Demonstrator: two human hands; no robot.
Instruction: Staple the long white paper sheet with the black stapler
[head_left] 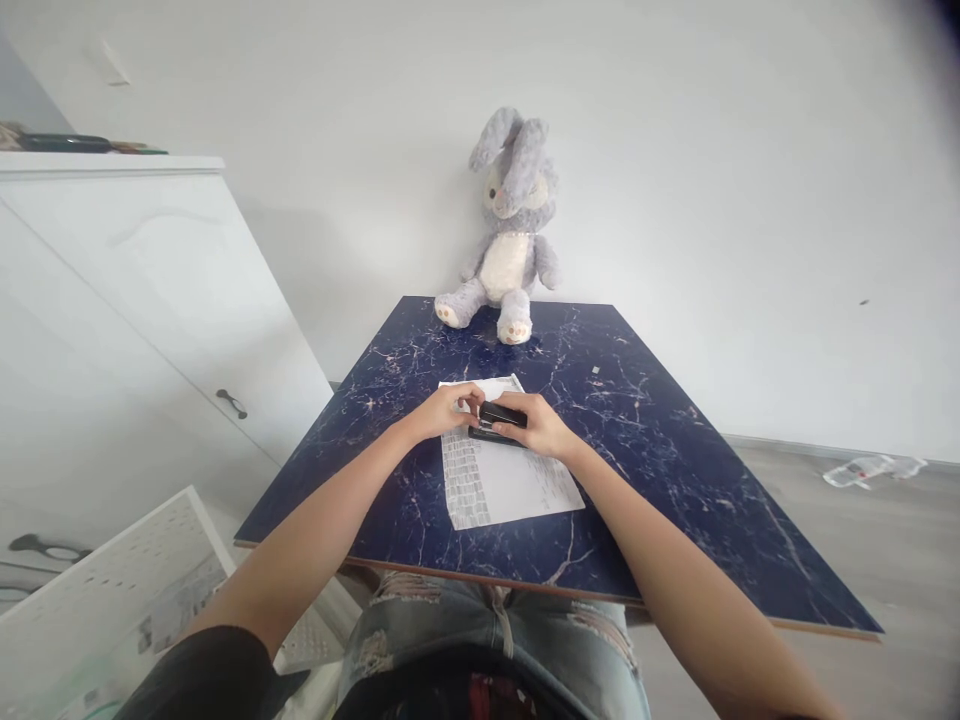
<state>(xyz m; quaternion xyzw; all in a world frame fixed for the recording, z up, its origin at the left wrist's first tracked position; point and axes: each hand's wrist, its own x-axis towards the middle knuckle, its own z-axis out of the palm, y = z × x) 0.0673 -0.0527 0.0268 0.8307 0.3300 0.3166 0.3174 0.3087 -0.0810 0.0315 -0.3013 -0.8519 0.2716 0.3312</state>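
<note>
A black stapler [501, 414] lies over printed paper sheets [517, 490] near the middle of the table. My right hand [544, 425] is closed around its right end, fingers on the upper arm and thumb low at the side. A gap shows between the stapler's upper arm and its base, with a silver part inside. At the stapler's left end is my left hand [446, 410], its fingers and thumb curled in toward each other by the tip. Whether something small sits between those fingertips cannot be made out.
The dark blue marbled table [652, 480] bears a grey plush rabbit [510, 230] against the wall. A small pale piece [596, 370] lies right of centre. White drawers [135, 330] and a white perforated basket [112, 570] stand left. Clear plastic packaging [862, 470] is on the floor.
</note>
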